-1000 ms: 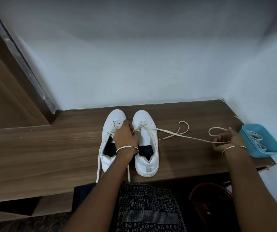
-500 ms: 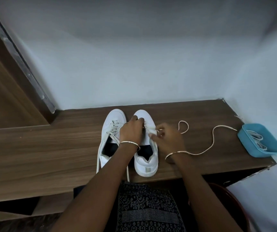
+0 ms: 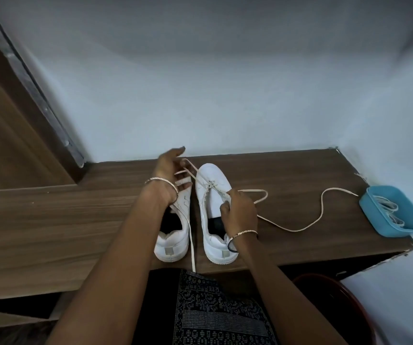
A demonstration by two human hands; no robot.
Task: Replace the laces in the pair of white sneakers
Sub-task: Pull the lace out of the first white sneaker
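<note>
Two white sneakers stand side by side on the wooden table (image 3: 51, 220), toes toward the wall. My left hand (image 3: 169, 174) is raised over the toe of the left sneaker (image 3: 173, 245) and holds one end of a cream lace (image 3: 300, 229), drawn taut from the front eyelets of the right sneaker (image 3: 214, 174). My right hand (image 3: 239, 212) rests on the right sneaker's tongue and pinches the same lace near the eyelets. The rest of that lace trails right across the table. The left sneaker's own lace hangs over the front edge.
A blue tray (image 3: 375, 217) holding more white laces (image 3: 388, 211) sits at the table's right end by the wall. A wooden door frame (image 3: 38, 95) rises at the left. A dark red round object (image 3: 330, 297) is below the table's right corner.
My right hand came in from near the blue tray to the right sneaker. My left hand left the sneakers and rose toward the wall, pulling a lace end out taut.
</note>
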